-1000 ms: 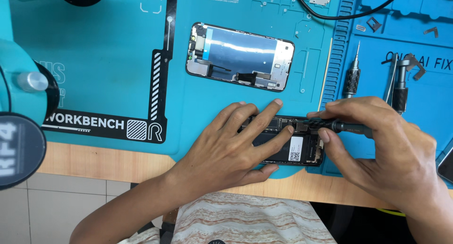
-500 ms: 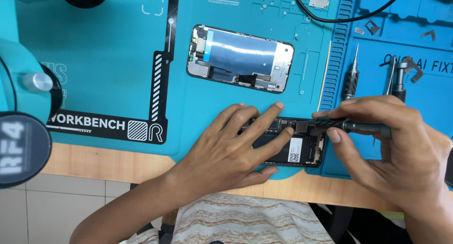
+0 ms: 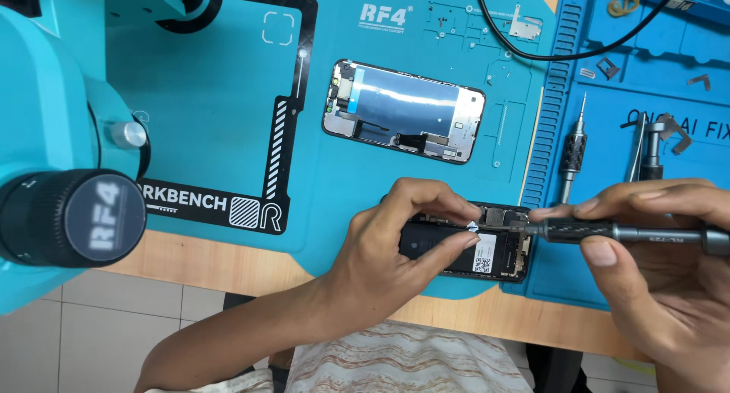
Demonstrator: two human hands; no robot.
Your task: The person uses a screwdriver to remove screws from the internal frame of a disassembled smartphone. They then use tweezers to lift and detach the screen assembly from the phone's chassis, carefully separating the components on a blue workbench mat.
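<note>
An opened black phone body with its battery showing lies at the near edge of the teal work mat. My left hand rests on it, fingers pinching near a small part at the phone's upper edge. My right hand holds a dark grey precision screwdriver almost level, its tip at the phone's top right corner. The detached phone screen lies face down farther back on the mat.
A teal microscope with a round black knob fills the left. On the blue ribbed mat at right lie a second screwdriver, tweezers and small metal parts. A black cable curves across the top.
The view has shifted closer. My right hand pulled back to the right, laying the screwdriver flatter with its tip still at the phone. My left fingers curled into a pinch.
</note>
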